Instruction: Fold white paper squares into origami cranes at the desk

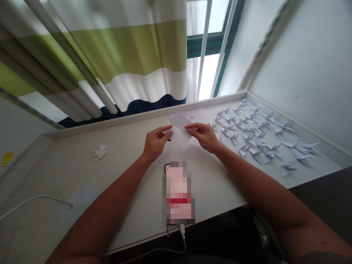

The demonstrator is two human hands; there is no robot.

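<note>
A plain white sheet of paper [180, 130] is held up between my two hands, turned so that one corner points away from me. My left hand [157, 140] pinches its left corner between thumb and fingers. On the opposite side, my right hand [204, 136] grips the right corner the same way. Behind the sheet, a printed paper [195, 116] lies on the white desk [129, 154], partly covered by it. Many folded paper cranes [258, 137] are spread to the right of my right hand.
A phone [179, 194] with a blurred screen lies near the front edge, a white charging cable [182, 234] plugged into it. Crumpled tissue [99, 152] sits at the left, with another white cable [35, 200] and a paper sheet [79, 201] nearer me. Curtains [132, 55] hang behind the raised rim.
</note>
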